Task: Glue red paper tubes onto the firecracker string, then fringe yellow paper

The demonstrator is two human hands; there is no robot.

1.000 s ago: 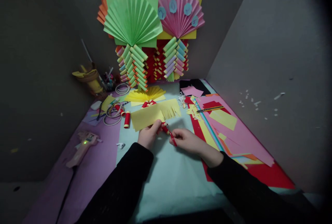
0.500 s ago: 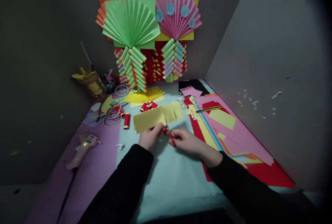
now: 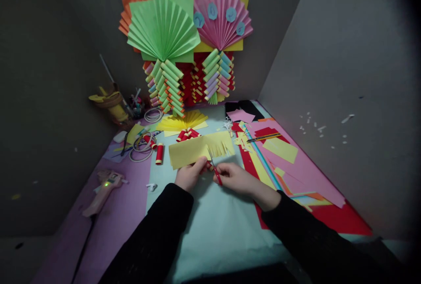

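My left hand (image 3: 190, 174) pinches the lower edge of a yellow paper strip (image 3: 186, 151), whose right part is cut into a fringe. In my right hand (image 3: 232, 176) is a pair of red-handled scissors (image 3: 216, 175), its blades at the strip beside the last fringe cuts. A red paper roll lies partly hidden behind my left fingers. Just beyond the strip are several red rolls (image 3: 187, 134) with yellow ends, below a folded yellow paper fan (image 3: 184, 121). One more red roll (image 3: 159, 154) stands to the left of the strip.
A pink glue gun (image 3: 104, 192) with a green light lies at left, near a white earbud (image 3: 151, 186) and tape rings (image 3: 142, 147). Paper sheets and strips, with a yellow craft knife (image 3: 264, 137), cover the right side. Green (image 3: 163, 30) and pink fan decorations (image 3: 222, 19) hang at the back.
The view has shifted slightly. The scissors and the fringed end of the strip have moved only a little; both hands keep their hold.
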